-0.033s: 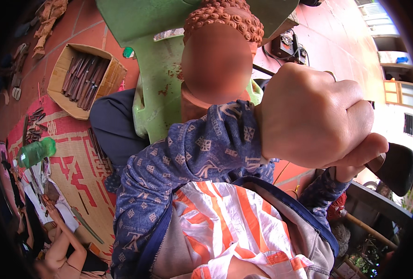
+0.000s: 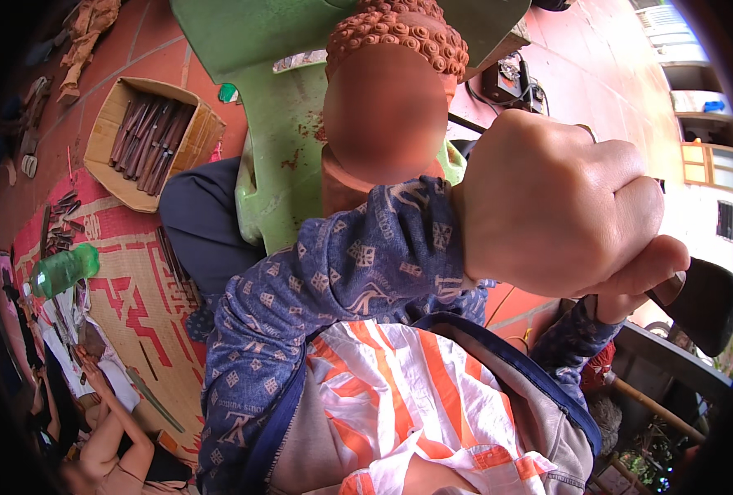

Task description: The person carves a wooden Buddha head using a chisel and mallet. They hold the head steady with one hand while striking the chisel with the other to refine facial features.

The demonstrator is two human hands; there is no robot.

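Observation:
My left hand (image 2: 560, 206) is a closed fist, its back facing up and a ring on one finger. Its thumb presses by the metal collar of a dark-handled tool (image 2: 700, 305), whose wide end sticks out to the right. My right hand (image 2: 618, 307) shows only in part beneath the left, its fingers hidden. A thin dark rod (image 2: 465, 124) comes out left of my fist, close to a red-brown carved head (image 2: 395, 37) with rows of curls. This head stands upright on a green plastic chair (image 2: 276, 181), and my left forearm crosses in front of its base.
A cardboard box (image 2: 206, 136) of several brown-handled tools stands on the tiled floor at left. Nearby are a patterned mat (image 2: 152, 305), a green bottle (image 2: 65, 270) and another person's hands (image 2: 94, 375). A black device with cables (image 2: 511, 87) sits behind my fist.
The tool's dark handle end has tipped slightly downward at right. Both hands and the carved head stay almost exactly where they were.

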